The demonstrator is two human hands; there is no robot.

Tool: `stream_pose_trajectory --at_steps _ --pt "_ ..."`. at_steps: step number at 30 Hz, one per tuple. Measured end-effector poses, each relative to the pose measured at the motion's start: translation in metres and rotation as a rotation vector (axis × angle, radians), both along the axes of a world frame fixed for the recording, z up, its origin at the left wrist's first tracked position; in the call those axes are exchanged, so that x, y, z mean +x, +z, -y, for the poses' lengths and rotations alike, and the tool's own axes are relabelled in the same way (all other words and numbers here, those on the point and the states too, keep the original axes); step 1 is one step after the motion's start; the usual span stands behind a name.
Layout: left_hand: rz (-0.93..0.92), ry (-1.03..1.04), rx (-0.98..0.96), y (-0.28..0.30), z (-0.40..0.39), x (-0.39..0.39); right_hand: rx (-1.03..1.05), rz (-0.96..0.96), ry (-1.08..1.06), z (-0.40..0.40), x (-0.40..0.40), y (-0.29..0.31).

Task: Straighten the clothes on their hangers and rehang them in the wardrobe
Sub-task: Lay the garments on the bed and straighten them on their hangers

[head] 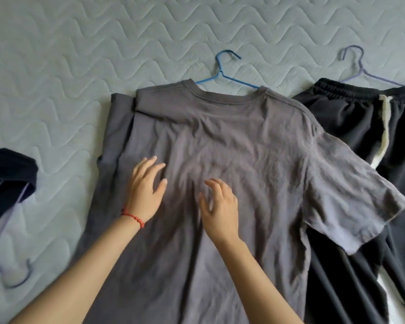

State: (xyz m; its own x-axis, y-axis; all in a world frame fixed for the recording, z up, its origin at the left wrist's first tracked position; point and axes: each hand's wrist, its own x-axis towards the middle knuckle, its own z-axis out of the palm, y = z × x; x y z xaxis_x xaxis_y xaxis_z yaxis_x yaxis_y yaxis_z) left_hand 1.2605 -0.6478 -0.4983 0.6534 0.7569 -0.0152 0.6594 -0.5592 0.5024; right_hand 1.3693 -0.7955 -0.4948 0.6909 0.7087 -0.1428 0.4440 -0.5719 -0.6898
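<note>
A grey T-shirt (232, 146) lies flat and wrinkled on the bed, back side up, with a blue hanger (222, 71) showing through its collar. Its left sleeve is folded under; the right sleeve spreads out over the black trousers. My left hand (145, 188), with a red bracelet on the wrist, rests open on the shirt's middle. Just right of it, my right hand (220, 209) also lies open on the fabric with fingers spread. Neither hand grips anything.
Black trousers with a white side stripe (360, 136) lie at the right on a purple hanger (360, 64). A dark garment (7, 178) on a lilac hanger (14, 272) sits at the left edge. All rest on a pale quilted mattress (68, 66).
</note>
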Motion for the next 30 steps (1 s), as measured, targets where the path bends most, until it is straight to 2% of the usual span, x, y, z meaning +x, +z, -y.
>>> stream_pose_trajectory --at_steps 3,6,9,11,14,16,19,20,23,27,30 --pt "0.033 0.183 0.032 0.002 -0.047 -0.025 -0.058 0.082 0.135 -0.023 -0.017 -0.024" --pt "0.091 0.455 -0.042 -0.004 -0.091 -0.036 -0.149 0.22 0.243 -0.024 -0.023 -0.05" --pt "0.158 0.774 -0.3 -0.016 -0.129 -0.041 -0.209 0.321 0.28 -0.02 -0.026 -0.06" --pt "0.19 0.859 -0.432 -0.026 -0.146 -0.04 -0.234 0.347 0.267 -0.022 -0.028 -0.061" --pt "0.289 0.809 -0.567 -0.029 -0.154 -0.029 -0.254 0.372 0.254 -0.024 -0.03 -0.061" --pt "0.257 0.613 -0.591 -0.025 -0.145 -0.017 -0.258 0.383 0.249 -0.025 -0.03 -0.062" --pt "0.148 0.209 -0.633 -0.018 -0.125 -0.004 -0.277 0.397 0.25 -0.027 -0.031 -0.061" --pt "0.139 0.152 -0.617 -0.018 -0.123 -0.004 -0.281 0.396 0.25 -0.027 -0.031 -0.061" --pt "0.191 0.22 -0.531 -0.02 -0.129 -0.003 -0.286 0.402 0.246 -0.028 -0.03 -0.061" --pt "0.145 0.363 -0.395 -0.026 -0.137 0.008 -0.284 0.417 0.243 -0.029 -0.03 -0.062" --pt "0.273 0.482 -0.561 -0.021 -0.143 0.027 -0.294 0.418 0.246 -0.029 -0.03 -0.064"
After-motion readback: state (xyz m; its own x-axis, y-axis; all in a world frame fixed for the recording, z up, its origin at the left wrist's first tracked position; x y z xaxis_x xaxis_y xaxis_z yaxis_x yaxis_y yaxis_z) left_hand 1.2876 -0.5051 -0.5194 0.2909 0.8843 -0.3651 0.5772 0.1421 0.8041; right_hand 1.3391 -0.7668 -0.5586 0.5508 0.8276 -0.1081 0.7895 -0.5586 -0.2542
